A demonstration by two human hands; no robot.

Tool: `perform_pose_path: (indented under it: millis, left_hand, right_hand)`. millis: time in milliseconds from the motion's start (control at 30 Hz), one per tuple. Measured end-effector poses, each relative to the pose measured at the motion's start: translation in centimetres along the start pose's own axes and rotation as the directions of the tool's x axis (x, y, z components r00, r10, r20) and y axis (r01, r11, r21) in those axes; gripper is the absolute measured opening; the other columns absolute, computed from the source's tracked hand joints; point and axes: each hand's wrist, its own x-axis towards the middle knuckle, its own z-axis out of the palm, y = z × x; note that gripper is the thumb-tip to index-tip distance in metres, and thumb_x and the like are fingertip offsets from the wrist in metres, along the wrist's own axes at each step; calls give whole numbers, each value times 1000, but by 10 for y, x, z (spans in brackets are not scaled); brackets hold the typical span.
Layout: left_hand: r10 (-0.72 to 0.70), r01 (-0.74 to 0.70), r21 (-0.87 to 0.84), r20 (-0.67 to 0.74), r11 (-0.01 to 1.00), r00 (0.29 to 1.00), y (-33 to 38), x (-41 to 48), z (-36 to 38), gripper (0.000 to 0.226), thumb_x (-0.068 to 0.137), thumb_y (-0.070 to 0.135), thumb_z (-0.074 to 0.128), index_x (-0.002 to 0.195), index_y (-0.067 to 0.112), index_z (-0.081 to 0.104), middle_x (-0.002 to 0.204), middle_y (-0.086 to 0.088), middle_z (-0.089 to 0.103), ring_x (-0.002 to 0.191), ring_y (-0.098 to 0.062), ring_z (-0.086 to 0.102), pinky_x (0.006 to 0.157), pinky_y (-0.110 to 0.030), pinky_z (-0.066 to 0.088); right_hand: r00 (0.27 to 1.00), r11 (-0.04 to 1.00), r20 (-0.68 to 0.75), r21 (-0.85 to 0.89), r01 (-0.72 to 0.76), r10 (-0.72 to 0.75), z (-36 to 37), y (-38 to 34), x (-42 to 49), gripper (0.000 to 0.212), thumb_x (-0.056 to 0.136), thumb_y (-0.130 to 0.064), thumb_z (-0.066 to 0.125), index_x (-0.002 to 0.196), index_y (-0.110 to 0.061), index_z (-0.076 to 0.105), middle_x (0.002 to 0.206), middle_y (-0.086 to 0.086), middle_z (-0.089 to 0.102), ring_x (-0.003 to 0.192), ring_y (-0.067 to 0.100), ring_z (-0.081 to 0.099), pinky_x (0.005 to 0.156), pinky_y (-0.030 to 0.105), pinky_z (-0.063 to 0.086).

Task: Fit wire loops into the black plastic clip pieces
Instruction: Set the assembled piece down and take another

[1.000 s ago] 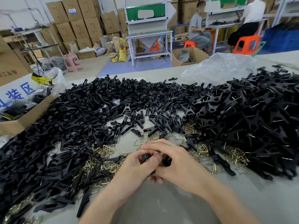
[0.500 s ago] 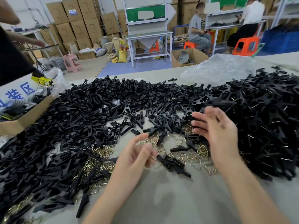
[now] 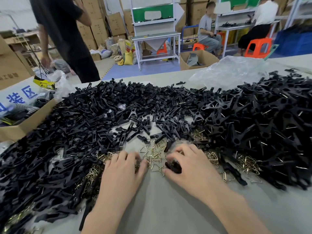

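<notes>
**Head view: both hands down in the loops, next clip just starting**

Head camera, looking down. Left hand (image 3: 123,169): fingers (image 3: 128,156) fairly straight and spread, tips resting on the scatter of brass wire loops (image 3: 155,152). Cannot tell whether a loop is pinched yet; nothing looks lifted.

Right hand (image 3: 192,168): fingers curled over, thumb underneath, gripping one black clip piece (image 3: 173,166) just beside the loops. Some motion blur here, and no loop is visibly seated in it.

Outward, on the worktop (image 3: 168,208): a big heap of loose clip pieces (image 3: 76,132) runs from the left across the back. Far right, a second pile of clips (image 3: 261,124) shows glints of wire poking out. These read as finished ones.

Judgement on progress: a good share looks done, going by the right pile, but the unfitted heap looks about as large or larger, with plenty of loops around both hands. This clip is at the pick-up stage, so the fitting itself is not yet done.

Beyond: cardboard box (image 3: 25,127) at left, crumpled plastic bag (image 3: 233,71) at the back.
</notes>
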Motion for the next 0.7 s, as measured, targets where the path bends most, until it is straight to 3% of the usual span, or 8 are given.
perform_pose_path:
  millis: [133,233,367,467,533,633,700]
  left_hand:
    - [-18,20,-61,28,998,999,2,1,-2,29,97,48,52,92,23,66,89,6,64,88,-20,63,81,-35,43]
    - [2,-2,-149,-1,989,1000,5,1,-6,46,98,52,32,89,21,66,84,6,63,81,-21,61,77,-34,42]
    - [-1,-1,-226,-9,974,1000,7,0,-12,51,97,55,19,81,22,54,79,7,56,74,-20,55,69,-34,43]
    - [-27,32,-265,25,964,999,7,0,-14,53,97,59,17,84,23,53,72,6,58,71,-22,57,68,-43,48]
    - [-44,50,-269,28,962,999,8,-1,-16,52,97,60,16,84,24,52,62,4,56,62,-22,57,63,-44,50]
    - [-86,83,-302,2,950,996,10,-1,-16,47,98,61,16,83,29,48,56,4,54,56,-12,56,60,-40,50]
    - [-118,106,-381,-8,919,993,13,-3,-18,38,101,59,16,88,38,45,67,10,59,66,-5,58,61,-31,45]
  right_hand:
    - [1000,999,-17,-25,26,-26,-2,0,0,36,95,-59,48,118,-38,65,122,-16,50,126,11,38,104,28,33]
    - [996,996,-46,-47,71,-73,-3,1,-1,29,99,-52,48,115,-38,66,120,-17,54,123,10,41,100,26,36]
    - [988,979,-145,184,87,-60,-8,-3,-2,18,99,-43,55,110,-35,67,108,-24,60,112,-2,47,99,19,36]
    - [975,850,-205,525,39,81,-14,-8,-3,7,99,-37,60,102,-37,65,96,-26,67,90,-5,59,77,12,42]
    - [974,742,-183,670,23,136,-17,-9,-2,5,100,-36,59,100,-41,61,94,-21,72,71,0,62,64,15,45]
    - [966,605,-164,797,9,202,-18,-8,-1,15,103,-34,53,99,-48,59,78,-16,69,68,8,61,67,26,49]
    - [958,566,-148,824,-18,245,-17,-5,1,22,105,-37,44,104,-51,61,66,-10,50,63,12,49,67,32,43]
